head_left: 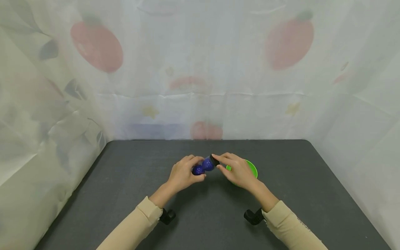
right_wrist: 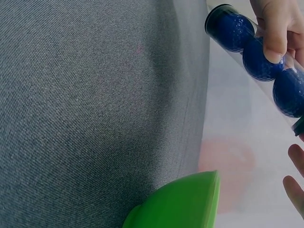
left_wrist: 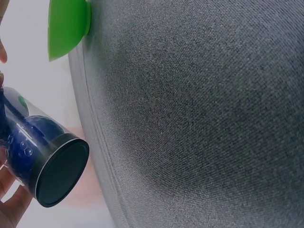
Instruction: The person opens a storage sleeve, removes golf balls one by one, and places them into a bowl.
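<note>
My left hand [head_left: 182,175] grips a clear tube of blue balls [head_left: 204,166] above the dark table [head_left: 125,194]. My right hand [head_left: 237,170], at its 3 o'clock, pinches the black cap [head_left: 214,160]. A green bowl [head_left: 251,168] sits beneath.

dark grey table [head_left: 125,194] seen covered in felt-like fabric, green bowl [head_left: 251,168] set on it, pale curtain [head_left: 193,69] printed with red fruit hung behind
</note>
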